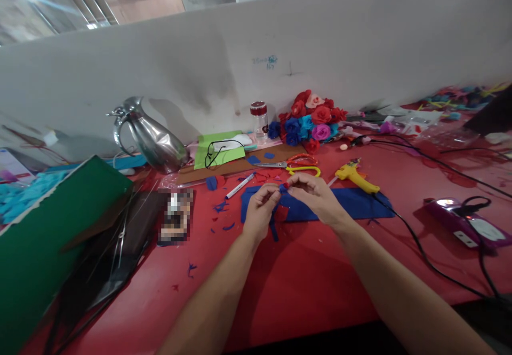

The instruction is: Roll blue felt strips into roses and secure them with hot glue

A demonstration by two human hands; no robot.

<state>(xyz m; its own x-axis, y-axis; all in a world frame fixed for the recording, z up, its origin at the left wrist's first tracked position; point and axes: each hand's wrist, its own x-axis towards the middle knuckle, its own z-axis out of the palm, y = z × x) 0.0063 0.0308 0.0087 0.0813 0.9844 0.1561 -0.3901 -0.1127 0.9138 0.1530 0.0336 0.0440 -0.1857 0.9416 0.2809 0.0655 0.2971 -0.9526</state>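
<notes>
Small blue-and-red rolled piece (pixel 283 188) sits up between both hands, over the blue rectangular sheet (pixel 352 203) — cloth or crepe paper, can't tell which. From the left hand (pixel 262 208) it lies at about 1 o'clock; from the right hand (pixel 314 195), at about 10. Neither hand is nearer, both touch it. Long axis seems to run 8 to 2 o'clock, red end toward the right fingertips; too small to be sure.

Grip: left hand pinches the blue part between thumb and curled fingers, hardly any gap. Right hand pinches the red end with thumb and forefinger, other fingers loosely bent. Narrow blue strip (pixel 274 229) just below the left hand, at 5 o'clock — can't tell if it hangs from the piece.

Around: white marker (pixel 240 186) at 10 o'clock from left hand, scissors (pixel 304 169) at 11 from right hand, yellow glue gun (pixel 354 176) at 2. All on the red tabletop (pixel 304 280).
</notes>
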